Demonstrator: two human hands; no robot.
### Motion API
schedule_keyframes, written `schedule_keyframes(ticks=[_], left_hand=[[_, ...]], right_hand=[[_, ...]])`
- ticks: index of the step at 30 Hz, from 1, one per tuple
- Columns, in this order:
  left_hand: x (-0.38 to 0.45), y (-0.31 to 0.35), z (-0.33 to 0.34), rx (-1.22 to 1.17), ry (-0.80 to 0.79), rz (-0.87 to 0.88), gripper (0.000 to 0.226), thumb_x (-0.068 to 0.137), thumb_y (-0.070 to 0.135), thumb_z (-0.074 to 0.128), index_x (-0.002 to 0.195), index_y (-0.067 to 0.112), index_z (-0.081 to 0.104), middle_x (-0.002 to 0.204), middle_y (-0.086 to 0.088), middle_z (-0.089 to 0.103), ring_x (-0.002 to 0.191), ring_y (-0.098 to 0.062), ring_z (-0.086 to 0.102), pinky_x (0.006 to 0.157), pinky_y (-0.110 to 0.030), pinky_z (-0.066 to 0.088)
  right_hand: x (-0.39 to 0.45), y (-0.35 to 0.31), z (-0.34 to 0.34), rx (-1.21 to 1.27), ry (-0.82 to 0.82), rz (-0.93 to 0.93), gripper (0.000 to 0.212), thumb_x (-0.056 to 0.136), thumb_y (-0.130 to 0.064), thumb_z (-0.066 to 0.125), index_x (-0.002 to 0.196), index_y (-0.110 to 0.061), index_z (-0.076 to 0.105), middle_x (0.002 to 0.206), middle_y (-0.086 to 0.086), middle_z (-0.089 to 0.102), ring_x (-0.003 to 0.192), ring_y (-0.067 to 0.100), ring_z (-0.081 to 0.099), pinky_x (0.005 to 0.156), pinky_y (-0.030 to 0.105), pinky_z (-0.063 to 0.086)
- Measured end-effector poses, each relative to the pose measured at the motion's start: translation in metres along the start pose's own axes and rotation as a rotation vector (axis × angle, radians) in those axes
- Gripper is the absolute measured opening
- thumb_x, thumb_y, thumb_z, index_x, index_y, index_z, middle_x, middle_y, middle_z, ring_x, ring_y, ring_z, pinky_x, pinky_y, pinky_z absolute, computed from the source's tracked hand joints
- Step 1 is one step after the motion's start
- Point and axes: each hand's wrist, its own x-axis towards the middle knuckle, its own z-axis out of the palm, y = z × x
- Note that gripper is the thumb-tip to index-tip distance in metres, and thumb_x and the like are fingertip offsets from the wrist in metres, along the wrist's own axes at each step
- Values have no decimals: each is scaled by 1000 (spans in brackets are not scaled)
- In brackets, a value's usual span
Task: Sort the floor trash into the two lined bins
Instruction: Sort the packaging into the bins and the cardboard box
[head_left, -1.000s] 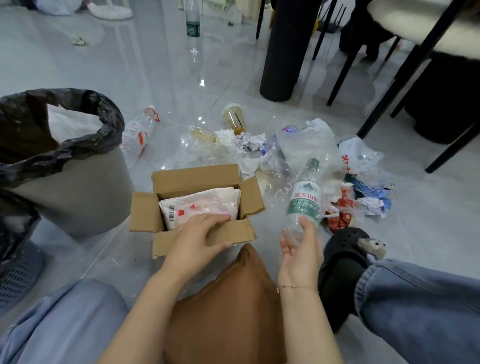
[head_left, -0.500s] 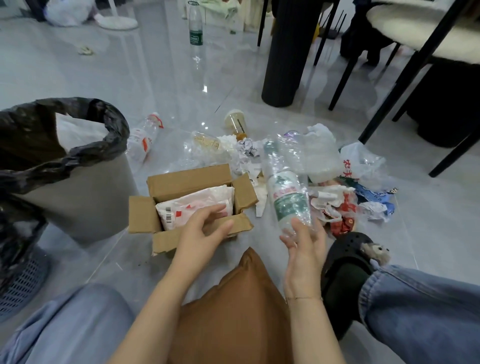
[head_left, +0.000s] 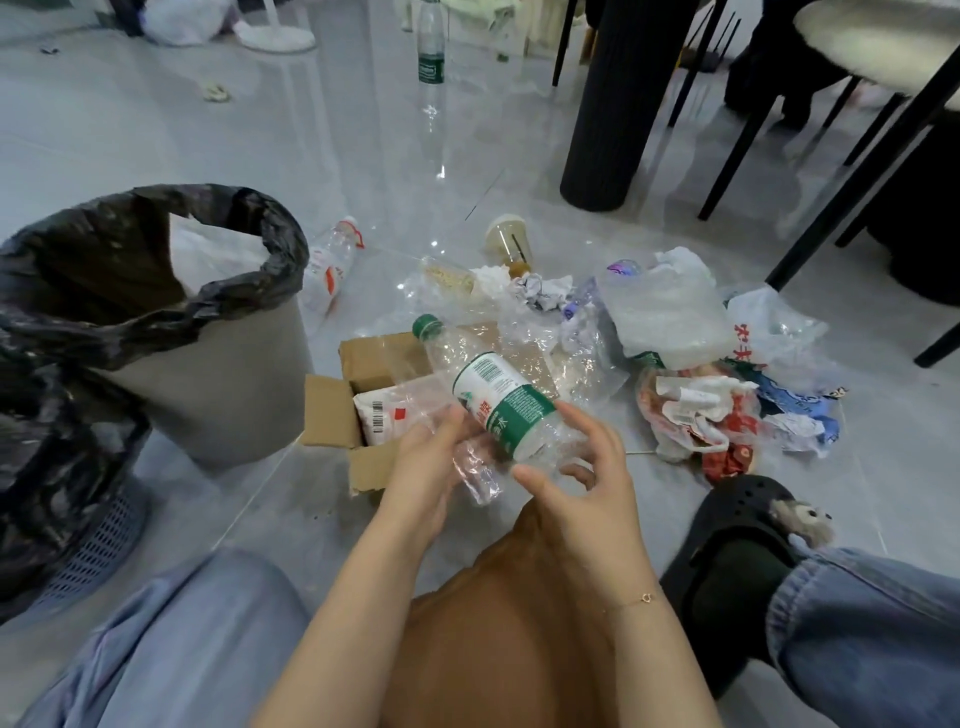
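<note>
Two hands on one crumpled green-label water bottle (head_left: 498, 400) | left hand (head_left: 426, 467) cradles its base from below, fingers curled | right hand (head_left: 576, 473) pinches base end, fingers spread | bottle tilted, cap toward cardboard box (head_left: 332, 415), above floor.

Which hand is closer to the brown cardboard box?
Left. The left hand is over the brown cardboard box's near flap, holding the green-labelled plastic bottle; the right hand holds the bottle's base, farther right.

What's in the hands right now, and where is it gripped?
Both hands hold the crushed green-label bottle by its lower end: left hand, right hand.
</note>
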Motion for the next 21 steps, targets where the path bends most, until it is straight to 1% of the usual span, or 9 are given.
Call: schedule_keyframes(ticks=[3, 5, 8, 10, 12, 15, 16, 18, 21], left_hand=[[5, 7, -13, 71, 127, 34, 51, 87, 21, 65, 132, 4, 50, 118, -19, 66, 103, -29, 68, 94, -49, 52], [6, 13, -21, 83, 192, 79, 62, 89, 15, 65, 144, 10, 36, 129, -16, 60, 107, -25, 65, 96, -42, 52], [-4, 26, -27, 248, 278, 212, 77, 87, 21, 70, 150, 17, 27, 138, 0, 49, 112, -14, 58, 96, -33, 49], [-16, 37, -31, 344, 322, 306, 74, 85, 29, 72, 147, 18, 33, 138, 7, 46, 121, -9, 51, 101, -29, 44], [-33, 52, -34, 225, 238, 309, 67, 84, 38, 70, 141, 19, 40, 135, 6, 52, 121, -8, 52, 99, -27, 43], [-56, 69, -40, -119, -53, 250, 54, 84, 39, 66, 127, 11, 48, 109, -2, 67, 96, -12, 64, 83, -27, 52], [-63, 74, -46, -154, -63, 272, 56, 81, 37, 66, 126, 8, 49, 103, -4, 67, 88, -11, 65, 76, -26, 54], [-71, 78, -54, -192, -9, 335, 69, 72, 40, 78, 127, 7, 52, 100, -5, 67, 82, -10, 66, 73, -26, 56], [-89, 90, -89, -221, 156, 447, 78, 60, 44, 86, 124, 11, 56, 100, -4, 68, 83, -10, 67, 76, -25, 57]], right_hand=[[1, -3, 3, 131, 90, 76, 57, 75, -17, 79, 124, -34, 55, 123, -9, 50, 91, 1, 57, 78, 16, 50], [2, -8, 4, 204, 135, 110, 54, 76, -18, 78, 124, -31, 56, 125, -2, 56, 100, 10, 61, 81, 23, 54], [2, -21, 7, 332, 153, 164, 48, 77, -21, 75, 121, -26, 59, 111, -6, 66, 101, 19, 66, 81, 31, 56], [2, -31, 9, 390, 111, 184, 49, 72, -26, 75, 118, -22, 61, 103, -7, 69, 96, 20, 68, 77, 29, 57], [1, -40, 15, 433, 44, 203, 51, 69, -30, 82, 115, -20, 62, 110, 0, 68, 96, 23, 68, 77, 29, 57], [-5, -51, 30, 465, -88, 208, 58, 62, -39, 82, 114, -20, 64, 113, 6, 69, 103, 27, 67, 84, 37, 57], [-7, -55, 40, 476, -135, 212, 55, 63, -38, 80, 113, -20, 64, 111, 6, 70, 103, 25, 67, 83, 35, 57], [-12, -60, 55, 506, -208, 224, 45, 71, -29, 76, 113, -20, 64, 110, 5, 71, 102, 23, 67, 78, 28, 57], [-21, -71, 92, 435, -335, 234, 46, 76, -29, 75, 119, -24, 62, 118, -4, 67, 108, 13, 64, 88, 26, 54]])
